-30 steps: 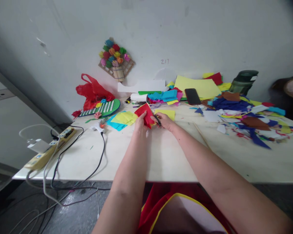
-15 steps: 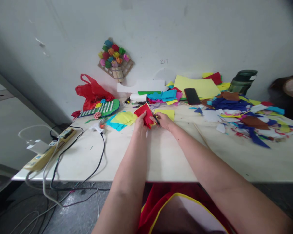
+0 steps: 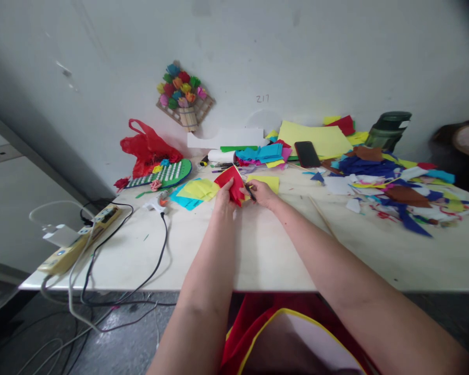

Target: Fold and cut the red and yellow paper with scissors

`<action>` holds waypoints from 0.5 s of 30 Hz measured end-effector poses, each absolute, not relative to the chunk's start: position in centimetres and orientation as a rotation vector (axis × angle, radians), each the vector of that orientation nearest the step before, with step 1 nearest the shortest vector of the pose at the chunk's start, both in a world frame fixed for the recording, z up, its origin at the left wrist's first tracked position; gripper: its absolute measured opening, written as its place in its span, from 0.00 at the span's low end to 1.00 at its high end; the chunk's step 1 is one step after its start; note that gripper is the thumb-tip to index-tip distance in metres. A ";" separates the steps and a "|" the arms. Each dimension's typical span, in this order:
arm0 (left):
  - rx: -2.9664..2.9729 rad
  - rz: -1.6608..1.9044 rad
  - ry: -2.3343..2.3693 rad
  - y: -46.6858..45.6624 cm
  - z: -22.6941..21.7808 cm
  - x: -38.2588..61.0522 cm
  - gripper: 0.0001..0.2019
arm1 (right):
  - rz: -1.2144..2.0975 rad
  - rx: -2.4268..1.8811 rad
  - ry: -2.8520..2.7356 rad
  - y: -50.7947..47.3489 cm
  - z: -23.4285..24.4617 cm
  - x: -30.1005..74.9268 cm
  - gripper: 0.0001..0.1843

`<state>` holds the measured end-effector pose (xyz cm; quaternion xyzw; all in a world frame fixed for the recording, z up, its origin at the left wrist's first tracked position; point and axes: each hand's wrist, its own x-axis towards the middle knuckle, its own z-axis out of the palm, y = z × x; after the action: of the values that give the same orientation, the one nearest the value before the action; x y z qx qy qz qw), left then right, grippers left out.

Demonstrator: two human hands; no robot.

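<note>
Two bare hands meet over a folded piece of red paper (image 3: 230, 185) near the far middle of a pale work surface (image 3: 258, 250). The left hand (image 3: 224, 201) has its fingers clamped on the paper's near edge, holding it tilted up off the surface; the right hand (image 3: 262, 194) has its fingers closed around a slim dark-handled tool (image 3: 250, 194), whose thin tip lies against the paper's right side. Whether the tool is a pair of scissors or a knife cannot be told. Just left of the paper lie yellow and blue sheets (image 3: 195, 190), and just behind the right hand a yellow sheet (image 3: 269, 180). A black phone (image 3: 307, 154) rests on a larger yellow sheet farther back, a heap of coloured scraps (image 3: 394, 190) spreads across the right side, and a dark green bottle (image 3: 389, 130) stands by the wall. A red plastic bag (image 3: 146, 148) sits at the back left, a power strip (image 3: 78, 240) at the left edge, and a paper-flower ornament (image 3: 183, 94) hangs on the wall.
</note>
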<state>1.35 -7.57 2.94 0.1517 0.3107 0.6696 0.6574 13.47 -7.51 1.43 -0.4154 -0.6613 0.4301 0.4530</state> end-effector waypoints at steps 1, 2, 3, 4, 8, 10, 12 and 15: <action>0.342 1.518 0.711 -7.6 3.0 1.4 0.01 | 1.067 -1.017 -1.632 -7.4 1.4 13.4 0.17; 0.340 1.520 0.715 -7.6 3.0 1.4 0.01 | 1.070 -1.009 -1.632 -7.3 1.3 13.4 0.17; 0.336 1.524 0.716 -7.6 3.0 1.4 0.01 | 1.070 -1.002 -1.634 -7.2 1.2 13.4 0.17; 0.332 1.529 0.715 -7.6 3.0 1.4 0.01 | 1.070 -0.996 -1.636 -7.1 1.2 13.4 0.17; 0.338 1.523 0.712 -7.6 3.0 1.3 0.01 | 1.071 -0.996 -1.639 -7.2 1.2 13.4 0.18; 0.353 1.509 0.719 -7.6 2.9 1.3 0.01 | 1.078 -1.015 -1.638 -7.4 1.3 13.4 0.18; 0.367 1.500 0.735 -7.6 2.8 1.3 0.01 | 1.075 -1.044 -1.635 -7.7 1.5 13.5 0.17; 0.394 1.479 0.753 -7.7 2.8 1.3 0.02 | 1.051 -1.070 -1.631 -8.0 1.7 13.6 0.17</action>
<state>1.30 -7.73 2.81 0.1741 0.3326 0.6530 0.6578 13.60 -8.03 1.72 -0.4320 -0.6586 0.4245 0.4466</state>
